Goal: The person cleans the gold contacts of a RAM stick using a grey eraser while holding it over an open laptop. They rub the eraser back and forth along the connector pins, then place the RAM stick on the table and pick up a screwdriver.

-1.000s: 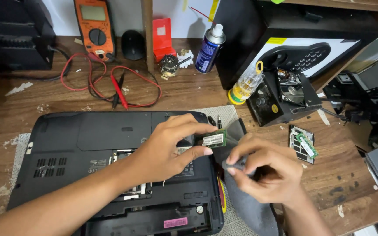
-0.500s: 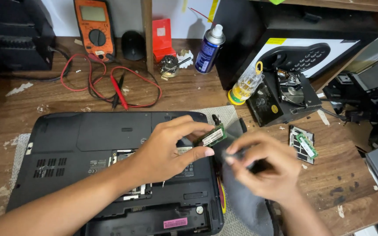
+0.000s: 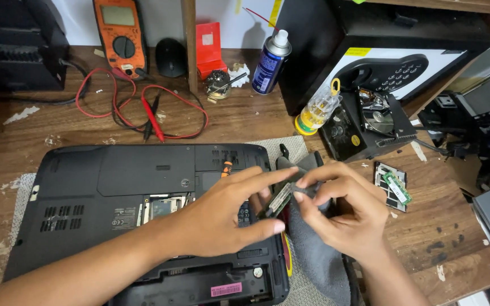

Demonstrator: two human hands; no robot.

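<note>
Left hand point(image 3: 222, 218): fingers closed on a memory module point(image 3: 279, 199), held over the laptop's point(image 3: 143, 175) right edge.
Right hand point(image 3: 347, 212): grey cloth point(image 3: 313, 255) pinched against the module.

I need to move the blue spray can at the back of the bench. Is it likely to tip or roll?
The blue spray can is tall and narrow and stands upright, so a push near its white cap would probably tip it. Once down, its round body would likely roll on the wooden table. Its smooth side may be somewhat slippery.
</note>
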